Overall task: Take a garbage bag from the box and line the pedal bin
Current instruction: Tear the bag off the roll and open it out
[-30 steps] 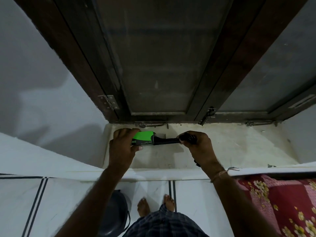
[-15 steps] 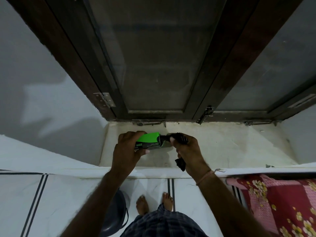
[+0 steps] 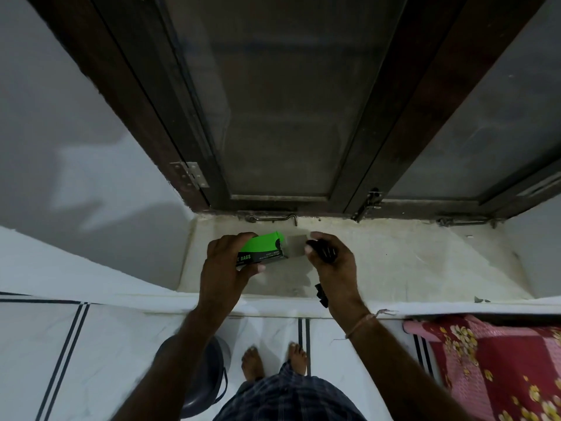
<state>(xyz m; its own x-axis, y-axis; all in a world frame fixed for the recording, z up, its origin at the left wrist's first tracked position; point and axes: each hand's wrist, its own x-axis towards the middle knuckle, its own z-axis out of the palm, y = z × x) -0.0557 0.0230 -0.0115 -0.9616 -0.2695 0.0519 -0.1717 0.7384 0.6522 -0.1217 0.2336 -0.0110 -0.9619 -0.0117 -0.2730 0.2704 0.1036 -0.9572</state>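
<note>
Green box (image 3: 263, 250) reading "BAGS" gripped by left hand (image 3: 224, 268); right hand (image 3: 332, 262) clutches black bag (image 3: 322, 253).

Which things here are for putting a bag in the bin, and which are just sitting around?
For the job:
- green and black cardboard box, in the left hand
- black plastic garbage bag, in the right hand
- dark round pedal bin on the floor

Just there:
- red flowered cloth
- metal window hook
- pale stone sill
</note>
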